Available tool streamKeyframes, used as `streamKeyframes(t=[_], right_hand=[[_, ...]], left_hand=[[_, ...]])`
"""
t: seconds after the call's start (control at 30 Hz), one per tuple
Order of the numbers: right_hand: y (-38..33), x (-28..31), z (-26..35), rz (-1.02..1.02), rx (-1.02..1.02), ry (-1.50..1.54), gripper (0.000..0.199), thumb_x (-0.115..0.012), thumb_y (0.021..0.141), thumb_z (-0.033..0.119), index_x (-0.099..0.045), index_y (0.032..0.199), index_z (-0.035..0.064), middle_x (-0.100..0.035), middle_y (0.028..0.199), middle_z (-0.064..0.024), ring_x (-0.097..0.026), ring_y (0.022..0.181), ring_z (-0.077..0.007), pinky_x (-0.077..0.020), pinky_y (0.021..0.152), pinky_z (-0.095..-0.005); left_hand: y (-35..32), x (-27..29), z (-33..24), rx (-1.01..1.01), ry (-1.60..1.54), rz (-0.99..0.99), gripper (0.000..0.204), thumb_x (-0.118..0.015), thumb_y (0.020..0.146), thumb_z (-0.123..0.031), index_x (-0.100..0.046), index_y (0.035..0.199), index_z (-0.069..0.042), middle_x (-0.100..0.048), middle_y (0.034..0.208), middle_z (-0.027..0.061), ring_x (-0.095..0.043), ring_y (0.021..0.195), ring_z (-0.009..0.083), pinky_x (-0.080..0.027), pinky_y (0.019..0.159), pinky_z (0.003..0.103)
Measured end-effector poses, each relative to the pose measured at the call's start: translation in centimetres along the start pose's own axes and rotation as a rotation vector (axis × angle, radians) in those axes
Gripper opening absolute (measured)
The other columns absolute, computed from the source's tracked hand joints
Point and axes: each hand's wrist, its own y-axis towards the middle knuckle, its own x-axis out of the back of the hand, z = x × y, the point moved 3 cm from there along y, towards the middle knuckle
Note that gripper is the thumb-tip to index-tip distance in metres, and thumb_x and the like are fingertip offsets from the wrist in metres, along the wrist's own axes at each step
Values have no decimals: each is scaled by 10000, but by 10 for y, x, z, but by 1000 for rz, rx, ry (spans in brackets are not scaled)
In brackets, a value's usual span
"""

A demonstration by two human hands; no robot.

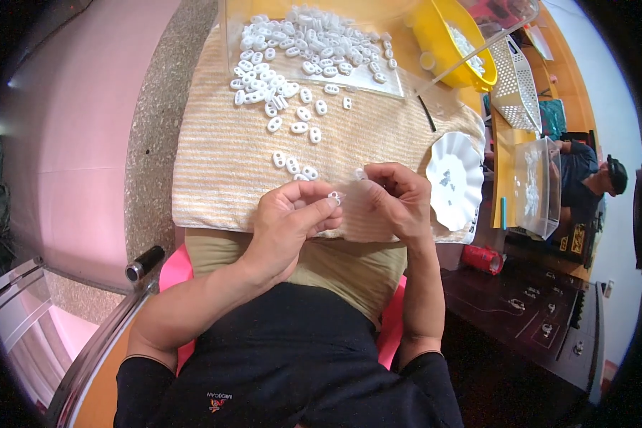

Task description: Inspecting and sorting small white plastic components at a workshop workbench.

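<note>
My left hand [282, 220] pinches a small white and clear plastic piece [334, 197] between thumb and forefinger. Just to its right, my right hand [401, 201] is closed on a small white plastic piece [360, 173], partly covered by the fingertips. The two hands are close together but apart, over the near edge of a striped beige cloth [214, 160]. Beyond my left hand lie several loose white oval two-hole pieces [292, 165]. Farther off, a large heap of the same pieces [307, 36] spills from a clear tray [385, 87].
Right of my right hand, a white scalloped dish [446, 153] holds small grey bits [446, 178]. A thin black stick [426, 114] lies beyond it. At the far right are a yellow basin [424, 36], a white perforated basket [513, 82] and another person [585, 175] beside a clear bin [546, 214].
</note>
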Motion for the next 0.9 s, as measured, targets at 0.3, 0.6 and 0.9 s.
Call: streamKeyframes(t=[0.3,0.6,0.9], right_hand=[[4,0,12,-37,215,-404,78,-688,816,56,-659,877,18,-660,763,-83,-633,649,-147,-491,592,-262],[3,-9,26,29,327,-688,174,-606,791,-5,-642,961,12,-639,893,-137,-631,814,-319,-497,708,-357],[2,-6,23,65,330,-692,196,-595,792,-1,-632,984,21,-633,902,-136,-629,813,-325,-500,713,-377]], left_hand=[[0,1,0,2,-7,7,159,-621,866,-20,-583,1017,13,-657,872,98,-659,759,150,-567,710,260],[1,1,1,0,4,1,153,-624,866,-22,-589,1012,8,-653,881,89,-654,764,143,-568,713,260],[0,2,1,6,8,2,149,-630,865,-27,-592,1005,6,-644,892,74,-649,789,136,-568,718,259]])
